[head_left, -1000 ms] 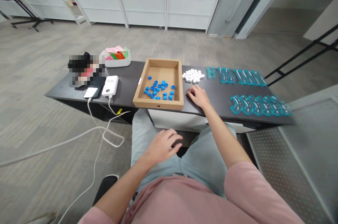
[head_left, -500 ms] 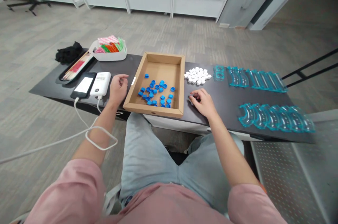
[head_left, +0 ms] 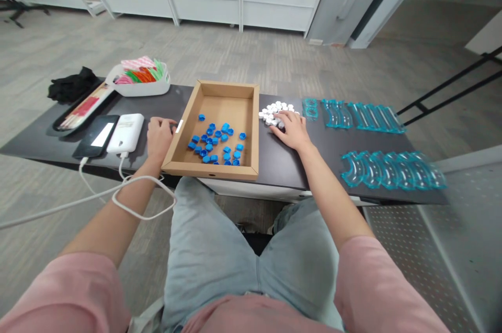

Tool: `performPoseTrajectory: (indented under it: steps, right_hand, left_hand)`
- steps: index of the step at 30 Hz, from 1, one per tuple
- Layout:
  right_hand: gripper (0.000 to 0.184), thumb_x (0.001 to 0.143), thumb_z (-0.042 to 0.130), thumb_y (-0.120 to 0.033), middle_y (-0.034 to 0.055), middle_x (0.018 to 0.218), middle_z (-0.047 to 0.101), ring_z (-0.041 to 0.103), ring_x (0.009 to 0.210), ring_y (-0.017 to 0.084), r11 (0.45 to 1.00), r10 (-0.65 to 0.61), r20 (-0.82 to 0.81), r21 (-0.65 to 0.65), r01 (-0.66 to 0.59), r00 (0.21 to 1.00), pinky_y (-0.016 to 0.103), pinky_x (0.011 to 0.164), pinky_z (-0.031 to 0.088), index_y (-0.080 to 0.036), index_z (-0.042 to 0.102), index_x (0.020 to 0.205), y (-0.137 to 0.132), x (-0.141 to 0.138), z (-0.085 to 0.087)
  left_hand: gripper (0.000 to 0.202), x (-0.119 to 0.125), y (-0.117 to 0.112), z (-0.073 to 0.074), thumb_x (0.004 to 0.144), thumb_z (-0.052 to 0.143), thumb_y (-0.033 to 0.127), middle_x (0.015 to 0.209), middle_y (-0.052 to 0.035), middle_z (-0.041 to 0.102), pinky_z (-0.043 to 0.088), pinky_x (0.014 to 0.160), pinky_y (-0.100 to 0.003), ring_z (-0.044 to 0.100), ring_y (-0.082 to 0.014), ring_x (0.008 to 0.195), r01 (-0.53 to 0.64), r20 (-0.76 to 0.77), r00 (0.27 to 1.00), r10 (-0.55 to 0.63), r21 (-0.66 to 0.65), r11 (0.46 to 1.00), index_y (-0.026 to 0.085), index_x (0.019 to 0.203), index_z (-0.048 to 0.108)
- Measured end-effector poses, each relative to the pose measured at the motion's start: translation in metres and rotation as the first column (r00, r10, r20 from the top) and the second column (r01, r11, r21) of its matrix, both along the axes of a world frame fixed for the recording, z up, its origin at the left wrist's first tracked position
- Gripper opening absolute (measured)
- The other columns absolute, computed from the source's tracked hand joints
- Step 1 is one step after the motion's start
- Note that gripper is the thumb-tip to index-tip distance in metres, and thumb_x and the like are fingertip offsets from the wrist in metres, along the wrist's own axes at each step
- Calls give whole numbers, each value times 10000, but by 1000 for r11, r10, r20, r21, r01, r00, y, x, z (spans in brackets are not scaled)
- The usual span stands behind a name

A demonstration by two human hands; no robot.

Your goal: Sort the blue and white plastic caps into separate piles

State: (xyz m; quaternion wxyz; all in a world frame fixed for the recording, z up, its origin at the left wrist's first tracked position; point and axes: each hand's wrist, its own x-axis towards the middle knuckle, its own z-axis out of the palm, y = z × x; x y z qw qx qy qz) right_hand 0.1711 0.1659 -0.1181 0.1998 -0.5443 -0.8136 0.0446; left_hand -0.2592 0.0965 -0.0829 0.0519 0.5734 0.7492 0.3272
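A shallow cardboard tray [head_left: 247,137] sits mid-table with several small blue caps [head_left: 215,140] scattered inside. My left hand [head_left: 159,134] rests on the dark table [head_left: 280,163] against the tray's left wall, fingers curled loosely, nothing visible in them. My right hand [head_left: 291,129] lies to the right of the tray, fingers reaching into a pile of small white caps [head_left: 271,112] and touching them. What the fingertips pinch, if anything, is hidden.
Teal transparent curved pieces lie in a far row [head_left: 353,113] and a near row [head_left: 392,168] at the right. At the left are a white power bank [head_left: 126,132], a phone [head_left: 96,136], white cables [head_left: 129,192], a white bin [head_left: 141,79] of coloured items, a dark tray of sticks [head_left: 80,108] and black cloth [head_left: 70,84].
My left hand rose from my lap to the table beside the tray's left wall. My right hand slid forward from the table's near part to the white caps.
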Motion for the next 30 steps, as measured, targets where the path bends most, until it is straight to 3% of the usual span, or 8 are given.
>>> performPoseTrajectory:
  steps: [7, 11, 14, 17, 19, 22, 25, 30]
  right_hand:
    - [635, 1005, 726, -569, 183, 1653, 551, 449, 1479, 464, 999, -17, -17, 49, 18, 1000, 601, 1177, 368, -259, 641, 1553, -11, 1, 2]
    - [546, 1007, 725, -574, 171, 1573, 606, 485, 1428, 441, 1000, 8, -26, 1, -8, 1000, 581, 1175, 382, -260, 691, 1452, -8, 0, 0]
    - [520, 992, 748, -562, 184, 1503, 624, 496, 1386, 449, 1000, -17, -31, 4, 17, 999, 578, 1145, 415, -240, 712, 1398, -9, 0, -1]
    - [518, 986, 758, -549, 195, 1500, 611, 486, 1382, 461, 999, -18, -35, 32, 19, 999, 605, 1160, 427, -233, 716, 1394, -8, 0, -3]
    - [498, 987, 753, -532, 191, 1480, 620, 495, 1368, 454, 999, 13, -42, 46, -11, 999, 614, 1181, 435, -234, 721, 1385, -6, 1, -5]
    - [424, 990, 741, -508, 179, 1396, 654, 526, 1316, 437, 998, 36, -58, 60, -32, 998, 610, 1190, 460, -231, 744, 1310, -4, 2, -8]
    - [356, 992, 732, -489, 174, 1341, 665, 538, 1291, 430, 997, 39, -61, 74, -34, 997, 603, 1187, 478, -229, 754, 1235, -3, 3, -9]
    - [274, 999, 702, -411, 168, 1335, 668, 543, 1296, 417, 996, 61, -35, 66, -59, 998, 588, 1185, 487, -239, 750, 1207, -4, 3, -7]
  left_hand:
    - [260, 5, -3, 4, 903, 726, -64, 898, 23, 208, 377, 1131, -473, 397, -240, 1004, -19, -60, 998, 18, -19, 1000, 154, 878, 586]
    - [197, 6, -5, 6, 945, 717, -15, 905, 21, 217, 399, 1115, -489, 367, -235, 967, -9, -98, 995, 5, -38, 999, 149, 949, 608]
    - [140, 6, -6, 7, 971, 706, 23, 926, 7, 272, 411, 1108, -488, 368, -237, 973, -3, -120, 993, -3, -55, 999, 138, 988, 627]
    - [77, 6, -8, 9, 1014, 652, 65, 1038, -57, 428, 423, 1113, -473, 430, -267, 1054, -23, -149, 989, 10, -80, 997, 125, 1061, 659]
    - [163, 7, -10, 12, 1056, 589, 122, 1226, -144, 526, 441, 1113, -453, 482, -311, 1168, -43, -217, 976, 7, -162, 986, 119, 1189, 684]
    - [381, 8, -12, 19, 1105, 477, 215, 1481, -242, 531, 464, 1118, -430, 502, -368, 1348, -73, -336, 941, -41, -321, 944, 104, 1417, 665]
    - [484, 10, -14, 25, 1114, 423, 249, 1545, -259, 525, 469, 1143, -428, 499, -383, 1417, -91, -379, 923, -65, -380, 921, 87, 1517, 635]
    - [511, 11, -15, 29, 1118, 415, 278, 1549, -259, 540, 489, 1149, -443, 511, -391, 1423, -86, -393, 916, -83, -393, 915, 74, 1535, 627]
